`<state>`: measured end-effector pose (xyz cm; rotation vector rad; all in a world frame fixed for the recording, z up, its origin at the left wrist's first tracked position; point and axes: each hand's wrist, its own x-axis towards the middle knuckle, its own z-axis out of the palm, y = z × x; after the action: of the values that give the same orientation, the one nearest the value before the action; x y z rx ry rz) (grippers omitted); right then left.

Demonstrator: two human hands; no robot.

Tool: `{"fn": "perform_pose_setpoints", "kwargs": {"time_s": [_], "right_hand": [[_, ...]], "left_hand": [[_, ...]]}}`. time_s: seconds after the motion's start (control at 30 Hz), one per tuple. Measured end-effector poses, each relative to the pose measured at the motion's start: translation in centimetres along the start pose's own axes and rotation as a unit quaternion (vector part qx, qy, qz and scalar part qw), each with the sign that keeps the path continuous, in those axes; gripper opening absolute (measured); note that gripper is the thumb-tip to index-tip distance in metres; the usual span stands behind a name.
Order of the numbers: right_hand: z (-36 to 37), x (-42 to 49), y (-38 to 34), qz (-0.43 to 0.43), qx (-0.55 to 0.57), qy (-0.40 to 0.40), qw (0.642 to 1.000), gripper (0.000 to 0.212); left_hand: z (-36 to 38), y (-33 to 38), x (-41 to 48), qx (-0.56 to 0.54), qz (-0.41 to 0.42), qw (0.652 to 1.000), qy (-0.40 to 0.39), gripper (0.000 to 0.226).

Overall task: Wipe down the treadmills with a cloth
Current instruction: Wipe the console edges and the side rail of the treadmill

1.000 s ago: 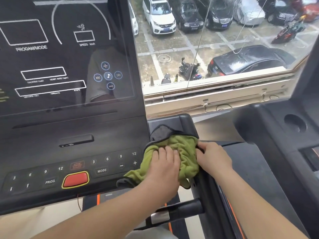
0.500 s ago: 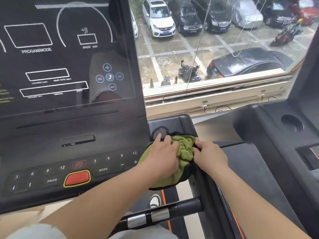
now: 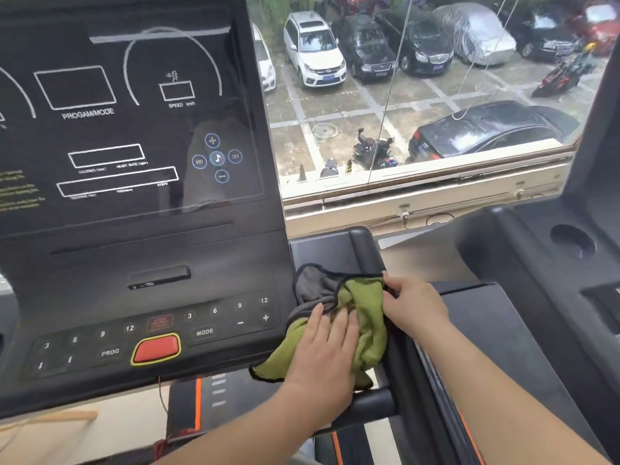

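Wiping: we press the cloth [image 3: 367, 322] on the tray right of the console [image 3: 141, 297].
Left hand [image 3: 323, 352]: flat, fingers spread, pinning it.
Right hand [image 3: 414, 305]: pinching its edge.
Risk: our cloth drifts left, hits the red button [image 3: 156, 349].

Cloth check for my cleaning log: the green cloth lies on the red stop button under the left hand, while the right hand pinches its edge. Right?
Not quite. The head view shows the cloth right of the console, not on the red button. The left hand presses it; the right hand pinches its edge.
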<state>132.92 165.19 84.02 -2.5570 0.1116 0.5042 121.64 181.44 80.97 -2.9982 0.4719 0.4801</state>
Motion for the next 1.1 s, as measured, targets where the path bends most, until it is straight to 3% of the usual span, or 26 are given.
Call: {"fn": "perform_pose_setpoints", "kwargs": {"time_s": [0.1, 0.2, 0.27, 0.4, 0.53, 0.6, 0.7, 0.83, 0.87, 0.97, 1.03, 1.1], "right_hand": [[-0.5, 0.1, 0.9, -0.005, 0.095, -0.011, 0.995, 0.023], [-0.4, 0.1, 2.0, 0.026, 0.268, -0.034, 0.962, 0.029], [-0.2, 0.0, 2.8, 0.052, 0.295, -0.035, 0.954, 0.031], [0.1, -1.3, 3.7, 0.058, 0.256, -0.062, 0.963, 0.048], [0.7, -1.3, 3.9, 0.036, 0.211, -0.081, 0.973, 0.061], [1.0, -0.8, 4.0, 0.034, 0.212, -0.07, 0.974, 0.053], [0.9, 0.0, 3.9, 0.042, 0.202, -0.056, 0.977, 0.018], [-0.6, 1.0, 3.5, 0.044, 0.152, -0.062, 0.986, 0.019], [-0.8, 1.2, 3.2, 0.047, 0.138, -0.068, 0.987, 0.014], [-1.2, 2.7, 2.3, 0.032, 0.128, -0.051, 0.99, 0.033], [-1.3, 3.9, 1.5, -0.002, 0.142, -0.002, 0.99, 0.017], [-1.7, 4.6, 0.3, 0.0, 0.15, 0.001, 0.989, 0.033]], "left_hand": [[-2.0, 0.0, 2.5, -0.007, -0.027, 1.0, 0.012, 0.082], [-3.8, -1.4, 6.8, -0.052, -0.04, 0.998, 0.025, 0.076], [-4.5, -3.2, 10.3, -0.065, -0.044, 0.996, 0.036, 0.074], [-6.4, -7.8, 16.8, -0.051, -0.018, 0.997, 0.046, 0.069], [-5.9, -7.5, 15.7, 0.004, -0.027, 0.999, 0.046, 0.074], [-5.2, -4.8, 12.5, 0.009, -0.042, 0.999, 0.031, 0.079], [-4.3, -1.1, 7.1, -0.02, 0.0, 1.0, -0.005, 0.081], [-4.0, -1.9, 4.6, -0.018, 0.059, 0.997, -0.039, 0.085], [-4.2, -2.7, 5.4, -0.017, 0.054, 0.998, -0.034, 0.084], [-5.7, -5.1, 10.3, -0.039, -0.019, 0.999, -0.026, 0.082], [-6.7, -6.6, 14.2, -0.075, -0.07, 0.995, -0.02, 0.08], [-7.8, -8.5, 17.6, -0.125, -0.101, 0.986, -0.039, 0.074]]}}
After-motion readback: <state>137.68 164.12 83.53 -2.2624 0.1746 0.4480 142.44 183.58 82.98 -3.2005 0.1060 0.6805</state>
